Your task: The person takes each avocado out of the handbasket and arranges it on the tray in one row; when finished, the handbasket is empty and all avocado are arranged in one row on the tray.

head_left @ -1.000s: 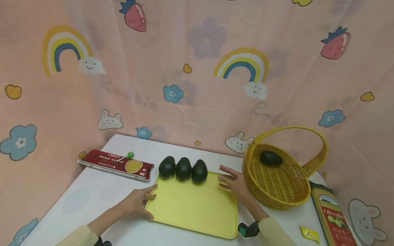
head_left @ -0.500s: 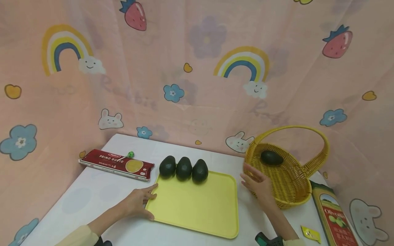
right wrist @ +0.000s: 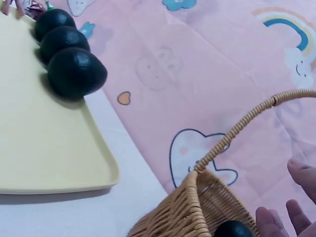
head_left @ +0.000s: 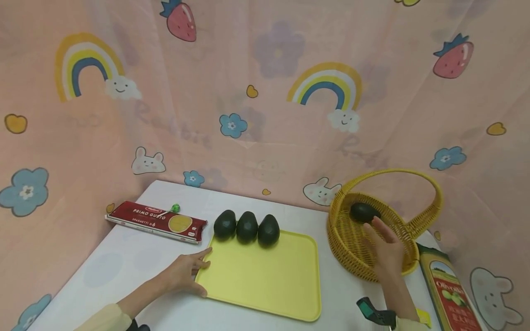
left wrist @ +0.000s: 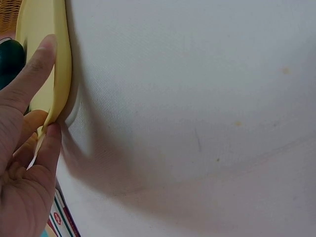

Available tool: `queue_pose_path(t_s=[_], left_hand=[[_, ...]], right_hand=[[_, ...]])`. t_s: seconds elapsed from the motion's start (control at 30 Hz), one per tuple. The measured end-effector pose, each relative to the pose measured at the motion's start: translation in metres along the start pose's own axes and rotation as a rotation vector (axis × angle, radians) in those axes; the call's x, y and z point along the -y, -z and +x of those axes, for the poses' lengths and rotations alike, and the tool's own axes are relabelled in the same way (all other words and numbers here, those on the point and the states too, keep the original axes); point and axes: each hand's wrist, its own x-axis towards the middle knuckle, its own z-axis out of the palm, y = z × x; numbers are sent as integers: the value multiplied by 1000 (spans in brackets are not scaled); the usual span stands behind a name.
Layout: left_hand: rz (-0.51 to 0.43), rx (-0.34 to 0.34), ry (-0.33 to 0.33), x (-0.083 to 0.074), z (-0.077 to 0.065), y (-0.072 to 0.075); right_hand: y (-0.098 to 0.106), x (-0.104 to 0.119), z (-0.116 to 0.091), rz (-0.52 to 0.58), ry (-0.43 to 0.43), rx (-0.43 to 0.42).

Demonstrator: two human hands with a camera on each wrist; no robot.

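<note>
My left hand (head_left: 183, 275) rests against the left edge of a yellow tray (head_left: 265, 280), its thumb at the near corner. In the left wrist view, the fingertips (left wrist: 52, 130) touch the tray's rim. Three dark avocados (head_left: 247, 227) stand in a row along the tray's far left edge. My right hand (head_left: 387, 252) is over a yellow wicker basket (head_left: 343, 250), fingers spread and holding nothing. Just beyond its fingertips, one avocado (head_left: 364, 212) lies inside the basket. In the right wrist view, that avocado (right wrist: 233, 229) is partly cut off by the frame.
At the back left lies a red spaghetti pack (head_left: 155, 221) with a green-topped lollipop (head_left: 175, 208) on it. Right of the basket is an olive oil pack (head_left: 449, 287). A small yellow packet (head_left: 423, 317) is partly behind my right forearm. The basket's handle (head_left: 397, 171) arches above it.
My right hand has moved rightward from above the tray's right side, past the basket's rim, to over the basket. My left hand, the tray and the avocados have stayed put.
</note>
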Motion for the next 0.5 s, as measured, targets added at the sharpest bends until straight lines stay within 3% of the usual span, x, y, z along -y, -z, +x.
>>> queue_pose_path(t_s=[0.27,0.37,0.43,0.5], left_hand=[[-13,3,40,-1,-1,1],[-16,6,45,0,-2,1],[-19,8,49,-1,-3,2],[-19,8,46,-1,-4,2]], right_hand=[[6,2,38,52,-135,-188],[22,-23,79,110,-166,-233],[23,-25,91,129,-202,-265],[21,-23,94,218,-228,-273]])
